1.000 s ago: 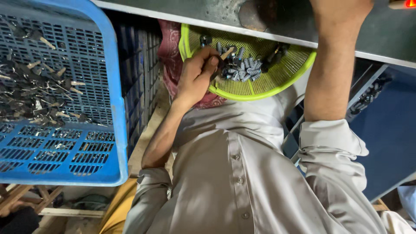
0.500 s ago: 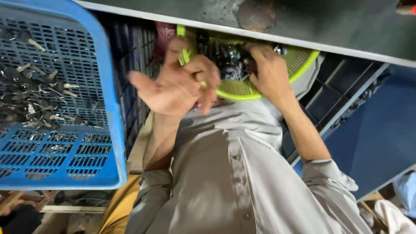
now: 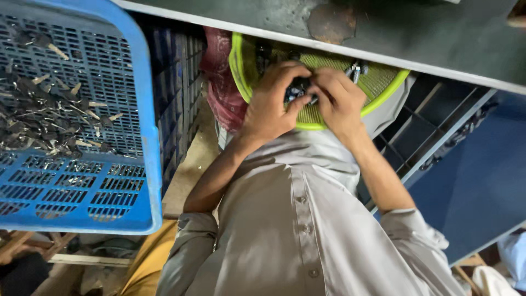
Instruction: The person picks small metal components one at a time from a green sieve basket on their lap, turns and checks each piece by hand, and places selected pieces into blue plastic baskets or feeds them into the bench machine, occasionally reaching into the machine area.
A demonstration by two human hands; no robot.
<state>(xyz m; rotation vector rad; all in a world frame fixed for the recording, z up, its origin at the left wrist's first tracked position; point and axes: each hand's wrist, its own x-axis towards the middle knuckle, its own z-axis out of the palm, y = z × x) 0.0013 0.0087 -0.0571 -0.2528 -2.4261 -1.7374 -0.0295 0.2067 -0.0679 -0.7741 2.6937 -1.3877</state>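
Over the yellow-green basket [image 3: 383, 87] you're pinching small dark parts [image 3: 298, 90] between left hand [image 3: 271, 104] and right hand [image 3: 339, 101], so be keeping them low.

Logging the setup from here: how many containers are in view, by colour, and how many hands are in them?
Blue perforated plastic crate, holding small dark metal parts: 1
Yellow-green round mesh basket: 1
Hands in the basket, left hand and right hand, on small dark pieces: 2
Total: 2 containers, 2 hands.
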